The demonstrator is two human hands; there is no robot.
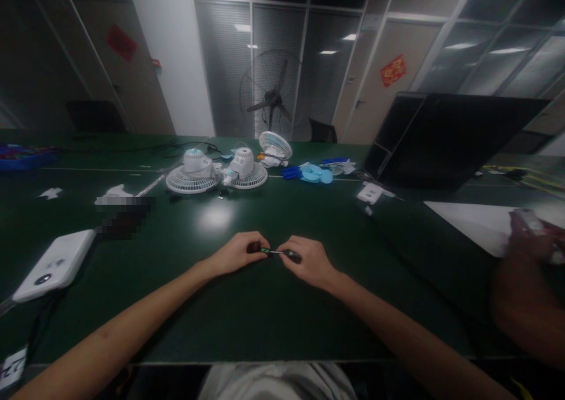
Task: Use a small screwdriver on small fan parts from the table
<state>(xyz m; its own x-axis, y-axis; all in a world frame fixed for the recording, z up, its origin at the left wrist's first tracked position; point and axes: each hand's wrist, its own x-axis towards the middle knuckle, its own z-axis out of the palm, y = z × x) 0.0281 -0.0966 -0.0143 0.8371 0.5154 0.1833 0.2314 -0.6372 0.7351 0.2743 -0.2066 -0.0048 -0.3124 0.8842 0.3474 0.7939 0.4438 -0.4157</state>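
Note:
Near the middle of the green table [212,323], my left hand [241,252] pinches a small dark piece with a green part [265,250]. Just to its right, my right hand [309,262] is closed around the dark handle of a screwdriver-like tool [291,255]. The tool's thin metal shaft points left and reaches the piece at my left fingertips. Exactly how the tip meets the piece is too small to tell.
White fan heads [193,179] stand behind my hands, with light blue blades [315,173] beside them. A white device [57,265] lies left. At right are a black monitor [445,141], a white board [472,226] and another person's arm [525,294].

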